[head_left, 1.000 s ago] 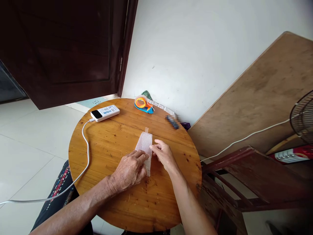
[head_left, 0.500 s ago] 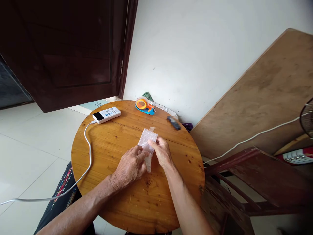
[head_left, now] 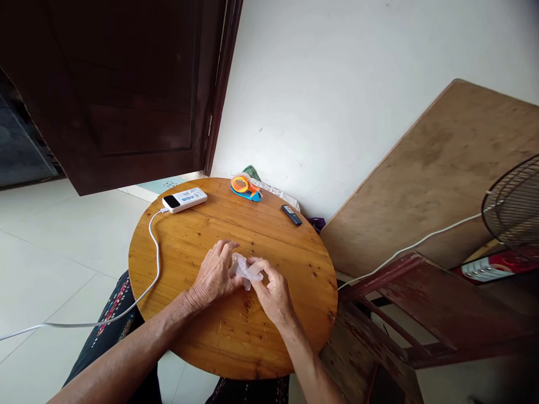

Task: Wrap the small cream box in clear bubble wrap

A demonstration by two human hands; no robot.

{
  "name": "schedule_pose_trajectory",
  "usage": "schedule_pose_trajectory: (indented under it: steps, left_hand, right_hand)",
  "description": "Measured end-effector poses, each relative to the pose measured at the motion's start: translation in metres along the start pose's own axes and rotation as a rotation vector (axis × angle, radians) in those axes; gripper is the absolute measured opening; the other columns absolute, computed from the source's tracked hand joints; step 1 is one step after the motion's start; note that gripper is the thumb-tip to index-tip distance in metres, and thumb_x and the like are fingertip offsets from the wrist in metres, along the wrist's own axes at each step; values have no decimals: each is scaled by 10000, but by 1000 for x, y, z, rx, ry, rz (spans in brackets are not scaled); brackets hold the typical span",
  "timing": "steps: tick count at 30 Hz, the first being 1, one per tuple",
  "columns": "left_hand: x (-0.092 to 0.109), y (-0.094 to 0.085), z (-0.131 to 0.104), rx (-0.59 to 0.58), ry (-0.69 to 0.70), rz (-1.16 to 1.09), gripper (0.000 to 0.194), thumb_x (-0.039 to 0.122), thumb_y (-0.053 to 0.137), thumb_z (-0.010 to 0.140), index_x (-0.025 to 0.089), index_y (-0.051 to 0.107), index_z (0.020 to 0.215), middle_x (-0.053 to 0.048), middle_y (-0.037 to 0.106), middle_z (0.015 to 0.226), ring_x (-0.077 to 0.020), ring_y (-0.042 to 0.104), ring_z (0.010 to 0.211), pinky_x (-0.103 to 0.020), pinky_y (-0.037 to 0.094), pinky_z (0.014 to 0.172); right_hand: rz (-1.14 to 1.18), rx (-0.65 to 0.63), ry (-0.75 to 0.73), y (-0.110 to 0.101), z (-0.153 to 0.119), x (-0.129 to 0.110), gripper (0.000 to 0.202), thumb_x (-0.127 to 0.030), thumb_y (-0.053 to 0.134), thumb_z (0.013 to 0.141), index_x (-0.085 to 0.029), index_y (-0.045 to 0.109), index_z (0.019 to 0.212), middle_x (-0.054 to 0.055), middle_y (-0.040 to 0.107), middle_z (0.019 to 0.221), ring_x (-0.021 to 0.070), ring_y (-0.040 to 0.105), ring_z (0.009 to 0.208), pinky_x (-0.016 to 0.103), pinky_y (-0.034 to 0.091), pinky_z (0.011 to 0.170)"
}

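Observation:
A small bundle of clear bubble wrap (head_left: 239,265) is between my two hands over the middle of the table. My left hand (head_left: 215,270) grips its left side, thumb near the bottom and fingers curved over the top. On the other side my right hand (head_left: 272,287) pinches the wrap's right end between thumb and fingers. A flat translucent strip (head_left: 255,271), which looks like tape, shows by the right fingertips. Whether anything lies inside the wrap cannot be made out.
On the round wooden table (head_left: 168,269) lie a white power bank (head_left: 185,199) with a white cable (head_left: 158,252), a tape dispenser (head_left: 245,187) and a dark phone-like handset (head_left: 291,215). A wooden chair (head_left: 400,314) and a fan (head_left: 516,202) stand at right.
The bubble wrap, flat and upright before, is now turned and bunched lower between my hands. My right hand has moved down and left to its end. The camera view has shifted slightly.

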State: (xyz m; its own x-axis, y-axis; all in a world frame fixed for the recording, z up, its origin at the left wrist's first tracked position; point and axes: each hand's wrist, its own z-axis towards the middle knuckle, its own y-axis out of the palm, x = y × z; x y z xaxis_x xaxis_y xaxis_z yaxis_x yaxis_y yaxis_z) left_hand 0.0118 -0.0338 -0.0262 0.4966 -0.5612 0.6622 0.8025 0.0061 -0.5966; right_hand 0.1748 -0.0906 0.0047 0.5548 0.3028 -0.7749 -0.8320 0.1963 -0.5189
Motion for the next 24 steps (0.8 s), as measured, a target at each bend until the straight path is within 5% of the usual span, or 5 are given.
schedule_pose_trajectory:
  steps: [3,10,14,19,24]
  left_hand:
    - [-4,-1,1,-90,41,-103,523,327,704,718,195,550,1201,-150,498,1358,-294,559,1164,-431,480,960]
    - [-5,-3,2,-203,-7,-239,280,279,593,780,169,605,1037,-81,637,1039,-220,627,925,-348,514,819]
    - [2,-11,6,-176,-76,-269,285,335,601,795,161,652,1015,-75,665,980,-223,633,885,-333,501,792]
    - [9,-19,9,-227,-266,-386,436,434,597,830,135,660,1141,-97,705,1022,-270,642,953,-370,498,843]
    - [2,-9,8,-226,-367,-556,713,305,647,752,103,433,1402,-101,684,1117,-228,649,938,-350,521,840]
  right_hand:
    - [-87,-31,-110,2,-14,6,134,-189,595,847,-237,617,971,68,671,1235,223,595,1207,342,452,1022]
    - [-247,33,-231,14,-18,16,359,-51,557,784,-246,605,1081,113,643,1264,252,584,1204,423,457,1031]
    - [-50,43,-49,10,1,10,180,-156,643,757,-241,623,914,73,702,1087,237,645,1015,366,506,905]
    - [342,-169,352,3,21,16,215,-408,638,805,-204,619,871,10,678,751,181,614,669,282,490,599]
    - [163,-91,288,3,36,31,226,-390,598,815,-191,599,708,-29,579,620,138,496,588,246,368,548]
